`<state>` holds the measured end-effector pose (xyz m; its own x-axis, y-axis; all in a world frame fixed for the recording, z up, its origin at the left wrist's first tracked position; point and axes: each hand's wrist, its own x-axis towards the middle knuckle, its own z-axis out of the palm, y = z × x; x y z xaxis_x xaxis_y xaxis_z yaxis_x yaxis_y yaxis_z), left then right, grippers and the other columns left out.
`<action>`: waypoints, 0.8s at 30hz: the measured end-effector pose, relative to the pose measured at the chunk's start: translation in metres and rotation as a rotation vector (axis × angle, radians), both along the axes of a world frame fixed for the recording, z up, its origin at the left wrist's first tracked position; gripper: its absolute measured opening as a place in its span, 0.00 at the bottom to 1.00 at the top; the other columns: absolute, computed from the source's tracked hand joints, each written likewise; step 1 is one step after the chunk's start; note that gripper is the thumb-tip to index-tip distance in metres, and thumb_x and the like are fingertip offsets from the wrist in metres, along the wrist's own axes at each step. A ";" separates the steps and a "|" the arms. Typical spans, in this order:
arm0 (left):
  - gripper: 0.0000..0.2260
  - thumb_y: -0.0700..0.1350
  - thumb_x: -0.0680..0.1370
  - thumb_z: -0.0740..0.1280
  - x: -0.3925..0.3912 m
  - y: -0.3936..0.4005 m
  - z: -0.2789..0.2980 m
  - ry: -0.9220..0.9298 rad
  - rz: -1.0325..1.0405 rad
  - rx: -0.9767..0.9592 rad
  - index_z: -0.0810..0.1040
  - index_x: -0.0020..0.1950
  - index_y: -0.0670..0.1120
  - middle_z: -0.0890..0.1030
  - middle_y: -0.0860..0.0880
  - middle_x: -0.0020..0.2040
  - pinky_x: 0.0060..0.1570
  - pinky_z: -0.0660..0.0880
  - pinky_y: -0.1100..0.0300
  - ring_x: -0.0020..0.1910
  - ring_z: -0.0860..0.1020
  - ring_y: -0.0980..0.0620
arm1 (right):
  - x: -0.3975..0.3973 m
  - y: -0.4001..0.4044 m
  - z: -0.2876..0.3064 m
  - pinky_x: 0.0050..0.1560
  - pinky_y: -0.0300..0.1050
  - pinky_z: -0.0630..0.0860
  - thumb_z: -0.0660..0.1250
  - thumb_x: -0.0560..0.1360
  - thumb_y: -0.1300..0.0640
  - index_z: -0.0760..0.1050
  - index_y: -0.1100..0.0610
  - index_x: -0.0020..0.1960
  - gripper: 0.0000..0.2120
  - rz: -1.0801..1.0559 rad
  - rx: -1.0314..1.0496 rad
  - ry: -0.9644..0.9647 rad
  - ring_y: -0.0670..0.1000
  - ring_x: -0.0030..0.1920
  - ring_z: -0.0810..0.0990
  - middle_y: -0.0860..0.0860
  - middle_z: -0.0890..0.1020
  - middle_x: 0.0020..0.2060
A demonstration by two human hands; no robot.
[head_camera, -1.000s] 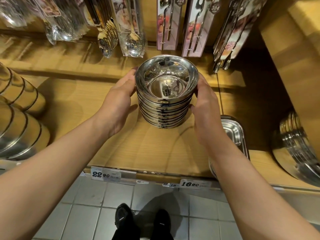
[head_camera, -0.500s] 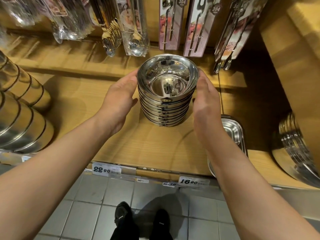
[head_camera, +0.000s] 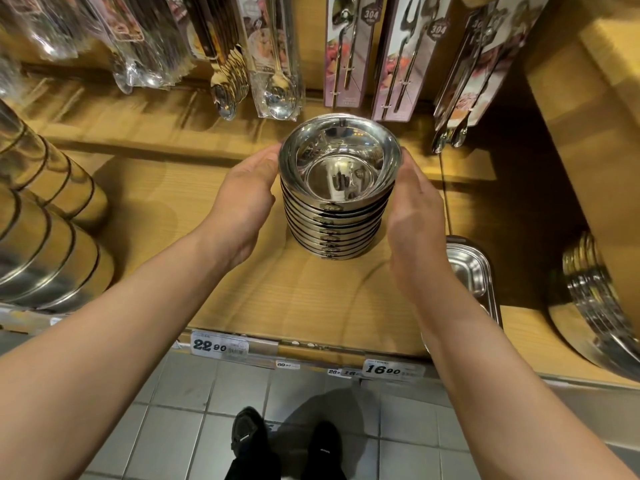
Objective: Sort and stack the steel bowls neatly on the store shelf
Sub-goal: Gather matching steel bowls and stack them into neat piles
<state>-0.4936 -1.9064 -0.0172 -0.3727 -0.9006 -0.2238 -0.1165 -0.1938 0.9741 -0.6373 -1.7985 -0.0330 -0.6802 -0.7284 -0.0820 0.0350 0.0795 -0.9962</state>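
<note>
Head view, looking down: one stack of steel bowls point(head_camera: 337, 216) stands upright on the wooden shelf point(head_camera: 277, 289), near its middle and set back from the front edge. The bowls are nested one inside another, rims aligned, with the top bowl open upward.

Left hand point(head_camera: 242, 199) is placed against the left side of the stack, its fingers point(head_camera: 263, 164) curved round the upper rims and touching them. Right hand point(head_camera: 415, 209) is placed against the right side in the same way, thumb near the top rim; its fingers pass behind the stack and are mostly hidden. Both hands grasp the stack between them.

Surrounding items:
- Larger steel bowl stacks point(head_camera: 41, 237) lie on their sides at the left of the shelf.
- A steel tray point(head_camera: 474, 271) lies just right of the right wrist.
- Steel pans point(head_camera: 595, 299) lean at the far right.
- Packaged spoons point(head_camera: 277, 64) and boxed cutlery point(head_camera: 346, 50) hang above the shelf.
- Price tags point(head_camera: 220, 346) are fixed along the shelf front.
</note>
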 end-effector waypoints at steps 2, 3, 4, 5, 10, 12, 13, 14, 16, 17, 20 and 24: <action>0.16 0.45 0.86 0.56 -0.001 -0.002 0.001 0.010 -0.012 -0.025 0.78 0.71 0.49 0.81 0.61 0.62 0.74 0.65 0.55 0.57 0.75 0.73 | 0.002 0.001 0.002 0.72 0.42 0.64 0.53 0.86 0.47 0.64 0.48 0.78 0.22 -0.019 0.005 -0.010 0.38 0.69 0.66 0.44 0.70 0.76; 0.16 0.44 0.86 0.56 -0.001 -0.003 0.002 0.006 -0.019 -0.036 0.79 0.69 0.48 0.82 0.62 0.60 0.73 0.66 0.57 0.54 0.76 0.74 | 0.003 0.001 0.003 0.70 0.39 0.64 0.53 0.86 0.48 0.64 0.49 0.78 0.22 -0.025 0.008 0.000 0.37 0.68 0.65 0.44 0.70 0.76; 0.16 0.44 0.86 0.57 -0.001 -0.004 0.003 -0.001 -0.024 -0.043 0.80 0.68 0.48 0.83 0.62 0.58 0.72 0.67 0.58 0.53 0.77 0.75 | 0.004 0.001 0.004 0.68 0.37 0.63 0.53 0.86 0.48 0.64 0.49 0.78 0.22 -0.030 0.010 0.011 0.37 0.68 0.65 0.44 0.70 0.75; 0.15 0.43 0.86 0.57 -0.001 -0.006 0.003 -0.008 -0.029 -0.049 0.81 0.65 0.48 0.84 0.63 0.56 0.70 0.68 0.58 0.51 0.77 0.74 | 0.005 0.000 0.005 0.68 0.37 0.63 0.53 0.86 0.48 0.65 0.49 0.78 0.22 -0.034 0.012 0.016 0.37 0.69 0.66 0.43 0.70 0.75; 0.13 0.43 0.83 0.60 0.002 -0.014 0.006 -0.037 -0.067 -0.028 0.84 0.54 0.51 0.85 0.66 0.52 0.68 0.68 0.52 0.55 0.77 0.69 | 0.010 -0.002 0.004 0.64 0.37 0.66 0.54 0.85 0.47 0.66 0.45 0.77 0.21 -0.072 0.037 0.007 0.31 0.59 0.71 0.41 0.72 0.73; 0.13 0.45 0.83 0.61 0.002 -0.015 0.004 -0.052 -0.090 -0.008 0.84 0.59 0.53 0.83 0.64 0.58 0.70 0.67 0.49 0.63 0.75 0.65 | 0.012 -0.001 0.003 0.72 0.44 0.65 0.54 0.85 0.46 0.66 0.45 0.77 0.21 -0.090 0.049 0.016 0.36 0.67 0.70 0.40 0.71 0.74; 0.14 0.46 0.83 0.60 0.002 -0.014 0.003 -0.058 -0.102 -0.007 0.84 0.62 0.54 0.83 0.63 0.60 0.71 0.66 0.48 0.66 0.74 0.63 | 0.013 0.000 0.002 0.76 0.48 0.62 0.54 0.85 0.45 0.66 0.45 0.77 0.21 -0.089 0.053 0.016 0.39 0.72 0.67 0.39 0.71 0.74; 0.14 0.47 0.84 0.60 0.003 -0.014 0.002 -0.056 -0.112 -0.007 0.83 0.63 0.55 0.82 0.63 0.62 0.72 0.65 0.48 0.68 0.73 0.61 | 0.014 0.001 0.002 0.78 0.51 0.60 0.54 0.84 0.44 0.67 0.44 0.77 0.22 -0.085 0.055 0.012 0.41 0.75 0.64 0.39 0.71 0.74; 0.14 0.48 0.84 0.60 0.004 -0.014 0.000 -0.044 -0.119 -0.005 0.82 0.65 0.56 0.82 0.61 0.63 0.72 0.65 0.47 0.69 0.73 0.59 | 0.015 0.001 0.002 0.78 0.53 0.60 0.53 0.84 0.42 0.67 0.44 0.77 0.22 -0.084 0.059 0.007 0.42 0.76 0.64 0.38 0.72 0.73; 0.15 0.48 0.84 0.59 0.005 -0.015 -0.001 -0.039 -0.117 -0.004 0.82 0.65 0.56 0.82 0.61 0.63 0.73 0.65 0.47 0.69 0.74 0.58 | 0.015 0.001 0.002 0.78 0.52 0.62 0.54 0.84 0.42 0.68 0.44 0.76 0.22 -0.091 0.055 0.003 0.41 0.75 0.65 0.38 0.72 0.73; 0.15 0.47 0.85 0.58 0.003 -0.016 -0.003 -0.024 -0.106 -0.009 0.82 0.65 0.55 0.83 0.60 0.61 0.74 0.65 0.46 0.68 0.74 0.58 | 0.015 0.000 0.002 0.76 0.48 0.64 0.55 0.84 0.43 0.70 0.45 0.75 0.21 -0.113 0.036 -0.020 0.40 0.72 0.69 0.38 0.75 0.70; 0.17 0.44 0.85 0.56 -0.001 -0.012 -0.004 0.012 -0.084 -0.021 0.84 0.60 0.53 0.85 0.59 0.57 0.74 0.67 0.47 0.63 0.77 0.58 | 0.016 -0.003 0.001 0.74 0.49 0.67 0.55 0.84 0.43 0.73 0.46 0.73 0.21 -0.144 0.031 -0.014 0.41 0.70 0.72 0.40 0.78 0.68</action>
<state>-0.4942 -1.9184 -0.0208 -0.4496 -0.8704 -0.2006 -0.1201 -0.1636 0.9792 -0.6214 -1.8019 -0.0320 -0.7758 -0.6208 -0.1128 0.0619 0.1030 -0.9928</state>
